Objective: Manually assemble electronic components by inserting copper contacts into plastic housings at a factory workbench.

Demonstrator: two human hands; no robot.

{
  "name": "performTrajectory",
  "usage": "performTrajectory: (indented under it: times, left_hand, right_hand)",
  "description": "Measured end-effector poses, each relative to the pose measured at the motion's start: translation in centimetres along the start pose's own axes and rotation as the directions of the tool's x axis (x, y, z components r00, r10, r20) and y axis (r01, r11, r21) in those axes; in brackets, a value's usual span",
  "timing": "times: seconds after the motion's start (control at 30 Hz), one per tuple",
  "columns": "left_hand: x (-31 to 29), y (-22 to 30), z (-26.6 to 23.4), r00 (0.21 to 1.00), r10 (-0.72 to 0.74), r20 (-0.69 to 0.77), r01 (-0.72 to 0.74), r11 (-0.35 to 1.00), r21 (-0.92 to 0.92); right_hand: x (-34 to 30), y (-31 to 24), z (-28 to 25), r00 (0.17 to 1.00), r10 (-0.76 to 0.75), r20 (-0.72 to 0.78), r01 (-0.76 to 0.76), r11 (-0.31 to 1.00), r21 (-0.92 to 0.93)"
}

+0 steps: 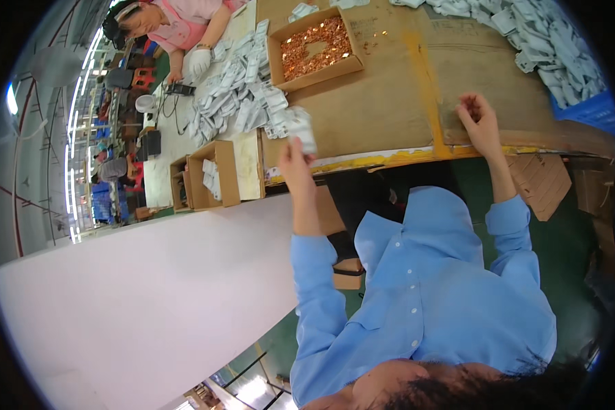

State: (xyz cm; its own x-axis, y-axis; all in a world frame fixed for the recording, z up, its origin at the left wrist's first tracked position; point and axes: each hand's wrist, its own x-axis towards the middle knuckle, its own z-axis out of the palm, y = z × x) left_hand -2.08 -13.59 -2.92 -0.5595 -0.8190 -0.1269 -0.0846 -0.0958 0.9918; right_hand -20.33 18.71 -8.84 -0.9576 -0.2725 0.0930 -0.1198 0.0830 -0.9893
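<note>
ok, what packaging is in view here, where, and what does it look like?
Packet: small, white-grey, in the left hand, table edge.
Open box: brown cardboard, full of coppery bits, table top.
Packet pile: white-grey, left of box.
Second pile: top right.
Small boxes: brown, far left.

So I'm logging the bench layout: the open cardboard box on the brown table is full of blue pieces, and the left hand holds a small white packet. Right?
Not quite. The head view shows the open cardboard box on the brown table filled with copper-coloured pieces, not blue ones. The left hand does hold a small white packet.
</note>
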Motion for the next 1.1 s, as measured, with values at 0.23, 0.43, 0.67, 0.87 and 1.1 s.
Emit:
performTrajectory:
  times: [0.23, 0.43, 0.67, 0.87, 1.1]
  left_hand:
    - [19.6, 6.5, -6.7, 0.949, 0.238, -0.205, -0.233, 0.971, 0.048]
    - [20.9, 2.9, -7.3, 0.905, 0.248, -0.346, -0.182, 0.96, 0.212]
    - [7.4, -2.1, 2.8, 0.916, 0.395, -0.061, -0.364, 0.887, 0.285]
    - [3.5, -6.2, 4.9, 0.949, 0.304, 0.083, -0.315, 0.915, 0.252]
    - [2.9, -6.7, 5.3, 0.972, 0.221, 0.083, -0.236, 0.934, 0.27]
  right_hand:
    - [0.0, 0.1, -0.3, 0.999, -0.048, -0.001, 0.048, 0.995, -0.086]
    - [0.2, -0.1, -0.3, 1.0, -0.017, 0.013, 0.017, 1.0, -0.008]
    - [0.7, -1.2, -1.0, 0.999, -0.028, 0.039, 0.029, 1.0, -0.004]
    - [4.2, -3.0, -2.3, 1.0, 0.001, 0.022, 0.003, 0.984, -0.176]
    - [22.3, -1.4, -5.7, 0.931, -0.222, 0.291, 0.34, 0.233, -0.911]
